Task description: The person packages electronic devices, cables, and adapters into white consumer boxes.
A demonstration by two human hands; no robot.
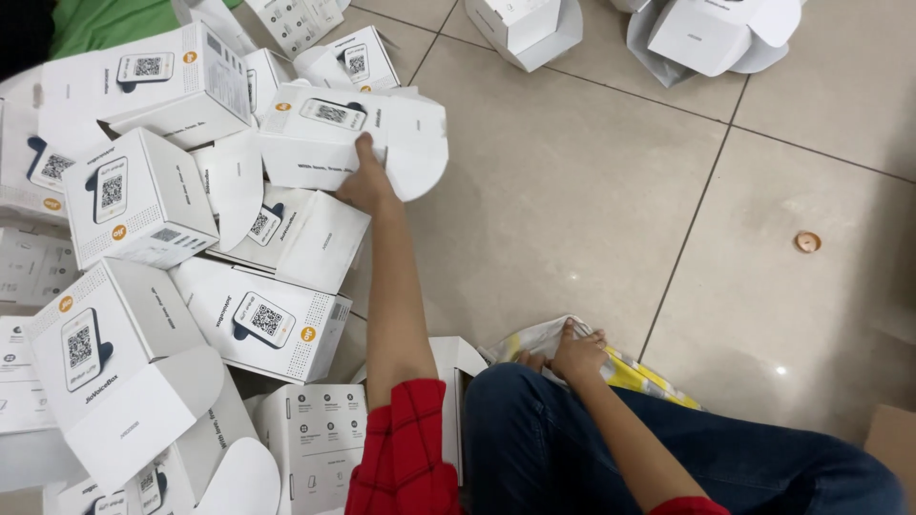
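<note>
On the tiled floor (572, 191), at the far left, the left hand (365, 181) has its fingers closed on a white carton (401, 129) atop the heap of boxes (143, 200). Gripping it by a firm edge rather than the loose flap looks wisest. The right hand (575, 353) presses fingers-down on a yellow-and-white bag (630, 367) beside the knee.

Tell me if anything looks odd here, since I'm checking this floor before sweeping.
One small tan ring lies alone on the bare tiles, far from the heaped white boxes. Many boxes are tipped with flaps open; the left hand grips one.
</note>
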